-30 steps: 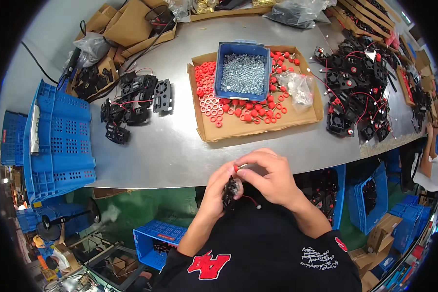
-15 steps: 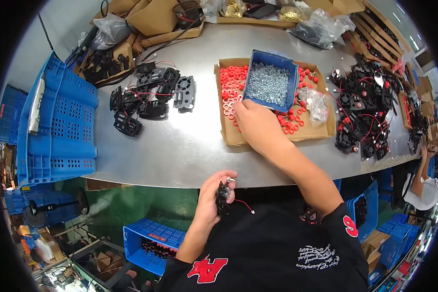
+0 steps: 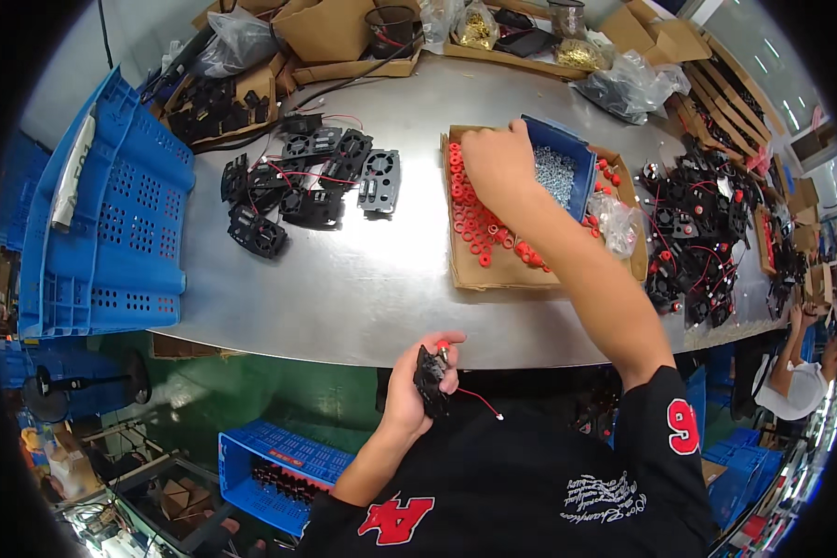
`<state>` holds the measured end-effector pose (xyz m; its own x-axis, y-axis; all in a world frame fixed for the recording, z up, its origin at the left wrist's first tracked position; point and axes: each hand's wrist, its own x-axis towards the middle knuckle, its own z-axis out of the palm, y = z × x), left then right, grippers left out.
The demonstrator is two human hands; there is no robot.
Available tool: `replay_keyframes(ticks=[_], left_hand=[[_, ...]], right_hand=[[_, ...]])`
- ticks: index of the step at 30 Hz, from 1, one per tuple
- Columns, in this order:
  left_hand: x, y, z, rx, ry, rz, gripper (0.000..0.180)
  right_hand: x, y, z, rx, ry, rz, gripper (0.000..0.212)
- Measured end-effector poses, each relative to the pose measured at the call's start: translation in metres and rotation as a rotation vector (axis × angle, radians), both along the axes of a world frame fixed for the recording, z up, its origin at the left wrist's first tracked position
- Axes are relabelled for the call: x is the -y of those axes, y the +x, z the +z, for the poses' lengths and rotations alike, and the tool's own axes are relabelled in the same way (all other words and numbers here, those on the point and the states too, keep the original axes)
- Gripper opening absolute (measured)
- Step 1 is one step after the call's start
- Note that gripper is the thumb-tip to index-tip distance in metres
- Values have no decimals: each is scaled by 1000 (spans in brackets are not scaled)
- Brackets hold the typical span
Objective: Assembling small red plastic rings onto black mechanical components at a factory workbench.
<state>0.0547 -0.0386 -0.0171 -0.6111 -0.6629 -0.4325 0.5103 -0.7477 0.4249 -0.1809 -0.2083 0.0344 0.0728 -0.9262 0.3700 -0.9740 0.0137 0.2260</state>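
The small black part (image 3: 431,381), trailing a thin red wire (image 3: 475,398), is at lower centre, gripped in my curled left hand (image 3: 405,386). At upper centre my right hand (image 3: 499,163) covers the left of the blue bin (image 3: 585,177); its fingertips are hidden, so I can't tell its grip. Red rings (image 3: 471,226) lie beside the bin.

Black, red and blue against silver-grey worktop (image 3: 363,321).
Held part (image 3: 426,374): black; its wire (image 3: 481,398) red, white-tipped. Rings (image 3: 469,217), tray (image 3: 470,274)'s left edge: red. Tray: brown. Bin (image 3: 583,177): blue; nuts (image 3: 555,175) silver. Crate (image 3: 112,209), worktop's left edge: blue, perforated grid.
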Motion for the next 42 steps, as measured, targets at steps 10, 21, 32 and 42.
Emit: replay_keyframes(ticks=[10,21,32,42], left_hand=[[1,5,2,-90,86,37,38],[1,-11,10,-13,-31,1,34],[-16,-41,16,-14,-30,-46,24],[-22,-52,11,-46,85,-10,28]], right_hand=[[6,-6,16,212,348,43,12],[-190,28,22,1754,281,189,23],[-223,41,-21,2060,112,136,19],[-235,41,-19,2284,284,103,21]])
